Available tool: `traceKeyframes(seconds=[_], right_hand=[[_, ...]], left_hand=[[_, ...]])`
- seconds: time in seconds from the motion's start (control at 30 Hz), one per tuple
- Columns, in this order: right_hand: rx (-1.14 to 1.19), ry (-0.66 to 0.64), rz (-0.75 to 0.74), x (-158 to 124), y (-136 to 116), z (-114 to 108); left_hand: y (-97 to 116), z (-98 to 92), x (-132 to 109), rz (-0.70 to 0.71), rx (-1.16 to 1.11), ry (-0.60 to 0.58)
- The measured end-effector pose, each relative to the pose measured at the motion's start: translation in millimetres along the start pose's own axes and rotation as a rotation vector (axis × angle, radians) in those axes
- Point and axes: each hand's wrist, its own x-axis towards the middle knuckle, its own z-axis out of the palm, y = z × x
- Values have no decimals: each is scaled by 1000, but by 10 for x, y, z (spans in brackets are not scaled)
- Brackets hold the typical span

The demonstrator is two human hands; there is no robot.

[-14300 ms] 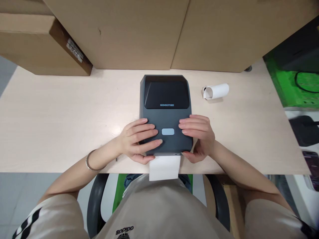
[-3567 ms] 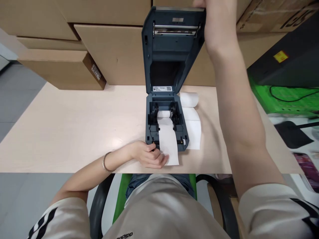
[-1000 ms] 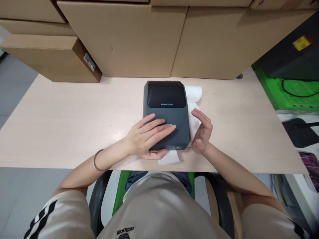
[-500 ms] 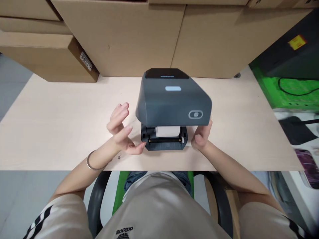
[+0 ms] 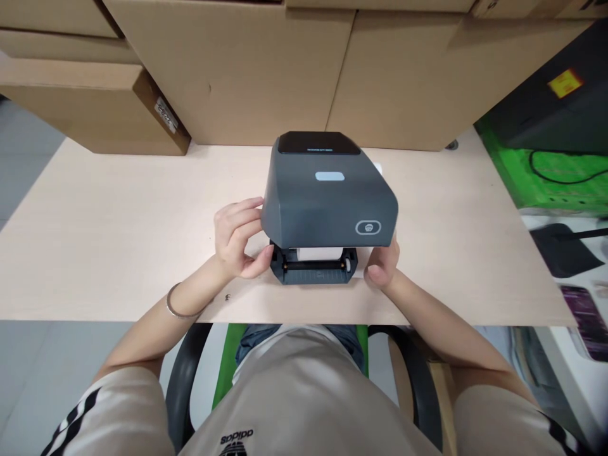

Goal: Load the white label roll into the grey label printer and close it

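Cardboard boxes (image 5: 266, 76) along the far edge of a pale table (image 5: 451, 215). Toward the near edge, well in from both sides, a dark grey printer (image 5: 327, 212), lid (image 5: 332, 196) raised partway, gap facing the near edge. Left hand (image 5: 240, 237) at the printer's left side, fingers curved, partly open, tips at the lid, thumb by the base (image 5: 313, 277); cannot tell whether gripping. Right hand (image 5: 384, 261) largely hidden under the lid's right side; cannot tell how far open or whether holding anything. White paper (image 5: 319, 254) behind the printer's black roller (image 5: 316, 266).
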Motion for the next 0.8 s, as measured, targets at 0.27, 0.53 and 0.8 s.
traceKeyframes(seconds=[0.27,0.53,0.8], right_hand=[[47,190,-162,195,-237,-41],[34,197,-202,212,-209,-37],[43,172,-201,118,-74,42]], left_hand=[[70,-92,164,-247,183,-222],[-168,-72,278,-335,113,-259],[-343,-174,427,-246,-64,-513]])
